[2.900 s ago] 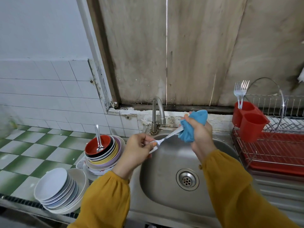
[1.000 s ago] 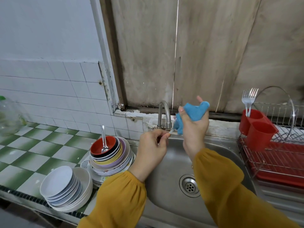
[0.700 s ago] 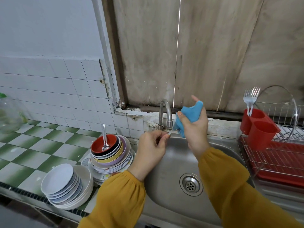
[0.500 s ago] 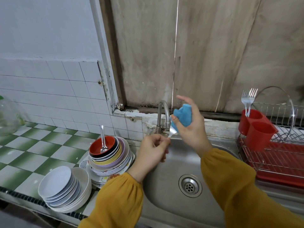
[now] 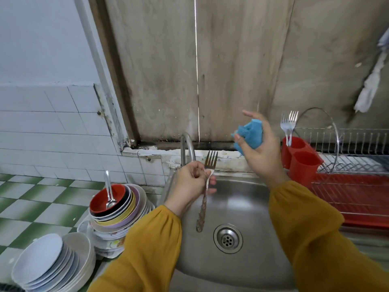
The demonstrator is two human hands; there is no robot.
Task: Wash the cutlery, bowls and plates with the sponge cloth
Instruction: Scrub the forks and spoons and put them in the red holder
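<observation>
Above the steel sink point(image 5: 248, 199), my left hand point(image 5: 190, 182) pinches a metal fork point(image 5: 207, 186) near its neck, tines up and patterned handle hanging down. My right hand point(image 5: 263, 152) holds the crumpled blue sponge cloth point(image 5: 250, 133) up to the right, apart from the fork. Left of the sink stands a stack of coloured bowls and plates point(image 5: 117, 209), a spoon point(image 5: 109, 190) resting in the red top bowl. A tilted stack of white bowls point(image 5: 52, 262) sits at the counter's front edge.
The tap point(image 5: 187, 148) rises just behind my left hand. A red drying rack point(image 5: 353, 186) stands right of the sink, with two forks point(image 5: 288, 125) in its red cutlery cups point(image 5: 301, 159). Green-and-white checked tiles point(image 5: 40, 201) cover the counter on the left.
My right hand has drawn the cloth off the fork and moved up and right. The left hand now holds the fork upright, its tines and handle in full view.
</observation>
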